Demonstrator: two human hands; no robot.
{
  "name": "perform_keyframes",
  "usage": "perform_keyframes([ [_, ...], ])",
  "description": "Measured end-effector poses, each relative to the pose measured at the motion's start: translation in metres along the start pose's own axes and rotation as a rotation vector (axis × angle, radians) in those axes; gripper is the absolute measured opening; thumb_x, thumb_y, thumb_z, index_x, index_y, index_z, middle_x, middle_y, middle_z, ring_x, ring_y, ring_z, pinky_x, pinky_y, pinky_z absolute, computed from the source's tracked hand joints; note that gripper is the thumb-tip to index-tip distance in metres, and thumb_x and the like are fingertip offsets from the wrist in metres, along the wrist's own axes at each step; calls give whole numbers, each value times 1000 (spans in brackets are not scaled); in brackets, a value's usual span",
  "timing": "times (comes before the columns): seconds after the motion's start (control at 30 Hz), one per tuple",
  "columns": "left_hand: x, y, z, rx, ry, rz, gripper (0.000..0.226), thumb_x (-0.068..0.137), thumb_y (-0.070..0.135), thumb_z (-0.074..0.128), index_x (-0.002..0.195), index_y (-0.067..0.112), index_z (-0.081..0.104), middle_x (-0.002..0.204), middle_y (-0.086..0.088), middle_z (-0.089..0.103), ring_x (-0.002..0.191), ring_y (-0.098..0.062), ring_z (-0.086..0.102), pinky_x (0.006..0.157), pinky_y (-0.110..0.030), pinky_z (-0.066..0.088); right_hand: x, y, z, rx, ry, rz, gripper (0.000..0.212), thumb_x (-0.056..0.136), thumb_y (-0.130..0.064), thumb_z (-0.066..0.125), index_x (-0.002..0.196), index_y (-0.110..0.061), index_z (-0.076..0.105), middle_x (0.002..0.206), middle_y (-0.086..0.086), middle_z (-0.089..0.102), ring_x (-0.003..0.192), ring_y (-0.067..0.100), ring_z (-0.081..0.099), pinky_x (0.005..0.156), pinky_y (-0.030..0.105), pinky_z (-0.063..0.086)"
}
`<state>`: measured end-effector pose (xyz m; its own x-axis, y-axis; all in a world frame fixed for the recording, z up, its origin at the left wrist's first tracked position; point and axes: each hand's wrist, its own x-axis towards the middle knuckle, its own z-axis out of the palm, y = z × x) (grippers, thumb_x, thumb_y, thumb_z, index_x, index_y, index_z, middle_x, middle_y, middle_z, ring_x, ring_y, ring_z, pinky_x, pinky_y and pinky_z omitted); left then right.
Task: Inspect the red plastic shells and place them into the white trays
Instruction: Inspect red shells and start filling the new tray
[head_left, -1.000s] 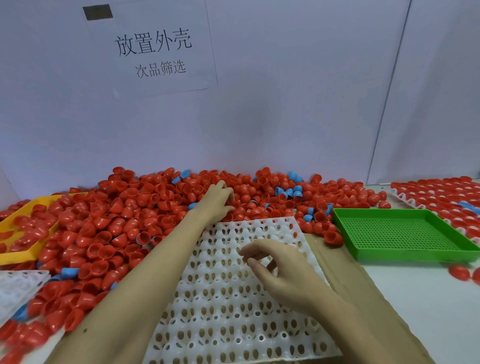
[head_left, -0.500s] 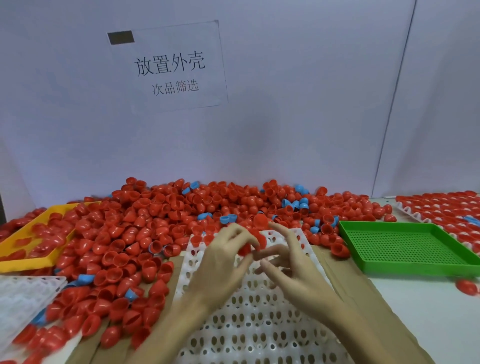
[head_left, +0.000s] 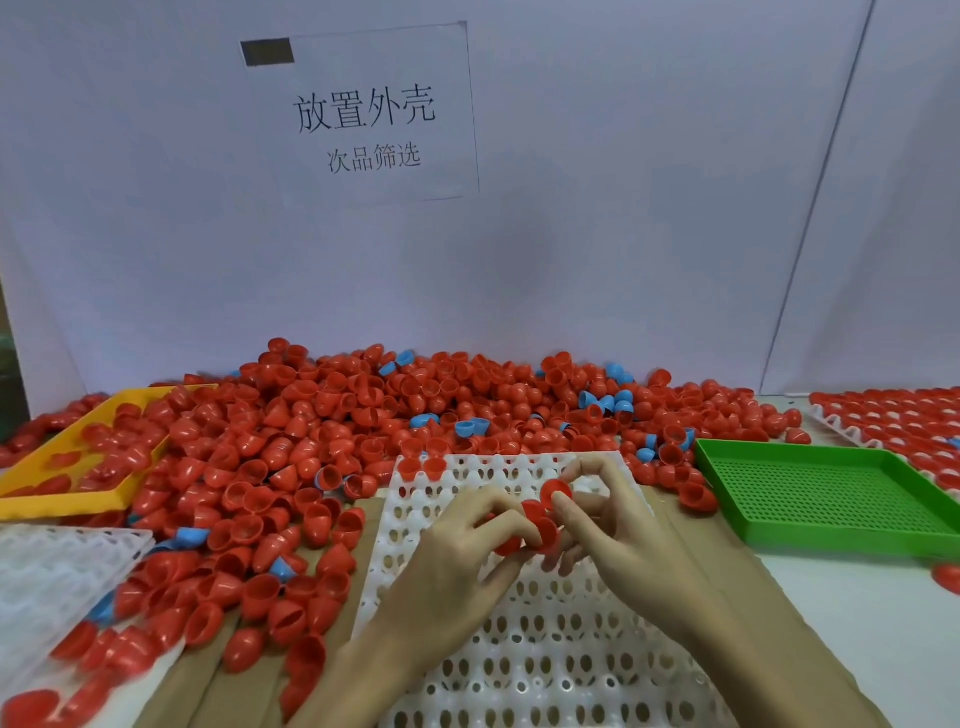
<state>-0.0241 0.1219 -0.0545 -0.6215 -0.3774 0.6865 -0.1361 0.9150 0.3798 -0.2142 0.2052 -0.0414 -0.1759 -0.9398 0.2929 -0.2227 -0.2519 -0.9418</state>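
Observation:
A large heap of red plastic shells (head_left: 322, 441) with a few blue ones covers the back of the table. In front of it lies a white tray (head_left: 545, 649) with rows of holes; one red shell (head_left: 423, 467) sits in its far left corner. Above the tray my left hand (head_left: 457, 551) and my right hand (head_left: 613, 535) meet. Together they pinch a small cluster of red shells (head_left: 543, 514). My right fingertips hold the upper shell, and my left fingers curl round the lower ones.
A green perforated tray (head_left: 831, 499) stands at the right, and a white tray filled with red shells (head_left: 893, 421) lies behind it. A yellow tray (head_left: 78, 467) with shells is at the left, another white tray (head_left: 57, 577) in front of it. A paper sign hangs on the wall.
My left hand came back from the heap with red shells and met my right hand over the white tray. Both hands now hold the shells closer to me.

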Motion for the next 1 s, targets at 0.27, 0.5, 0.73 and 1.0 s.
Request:
perform_keyframes([
  [0.27,4,3,-22,-107,174,-185,20,89,11,82,100,26,76,108,15,65,102,-13,68,87,-20,55,4,5,-7,121,128,36,7,107,-6,55,113,-9,59,77,19,72,67,31,69,63,33,57],
  [0.5,-3,-37,-49,355,151,-371,16,91,4,76,102,15,74,108,8,54,97,-9,60,85,-19,52,5,7,-14,189,107,76,18,107,-10,56,112,-19,71,78,13,70,68,27,68,65,32,56],
  [0.73,-14,-81,-65,516,26,-721,43,106,21,57,146,6,57,157,-14,45,149,-35,38,118,-50,39,5,7,-10,190,100,108,16,106,-14,59,108,-20,74,80,12,71,70,28,69,64,30,56],
  [1.0,-3,-40,-38,479,92,-307,23,96,15,72,119,11,76,126,-6,70,122,-22,63,105,-43,53,2,-2,0,250,83,143,21,104,-5,59,104,-18,75,86,19,73,75,32,73,68,32,61],
])
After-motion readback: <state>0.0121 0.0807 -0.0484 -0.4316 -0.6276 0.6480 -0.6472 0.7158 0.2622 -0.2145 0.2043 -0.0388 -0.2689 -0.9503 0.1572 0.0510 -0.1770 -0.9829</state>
